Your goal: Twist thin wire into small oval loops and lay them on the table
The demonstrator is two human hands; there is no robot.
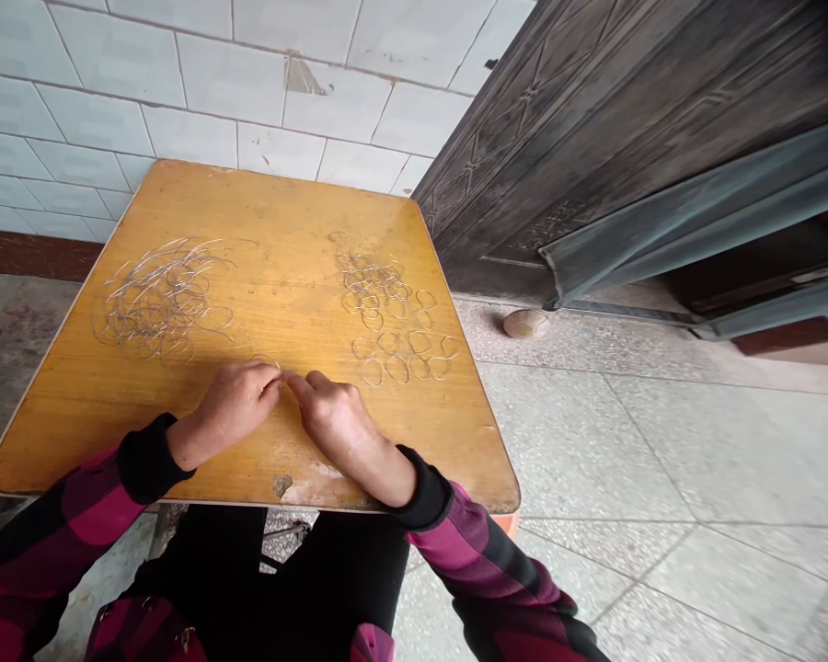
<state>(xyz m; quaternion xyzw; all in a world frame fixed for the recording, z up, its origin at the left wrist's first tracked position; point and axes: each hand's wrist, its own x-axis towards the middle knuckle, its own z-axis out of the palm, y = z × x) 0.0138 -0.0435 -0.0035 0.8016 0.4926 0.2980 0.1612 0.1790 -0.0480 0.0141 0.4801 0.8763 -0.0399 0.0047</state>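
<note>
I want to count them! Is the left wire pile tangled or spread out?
Tangled: the wires cross over each other in one heap on the wooden table.

The left hand and right hand partly hide the thin wire loop between them.

One camera, worn on the person's head, faces forward and down — close above the left hand and right hand at a wooden tabletop. A tiled wall lies beyond.
</note>
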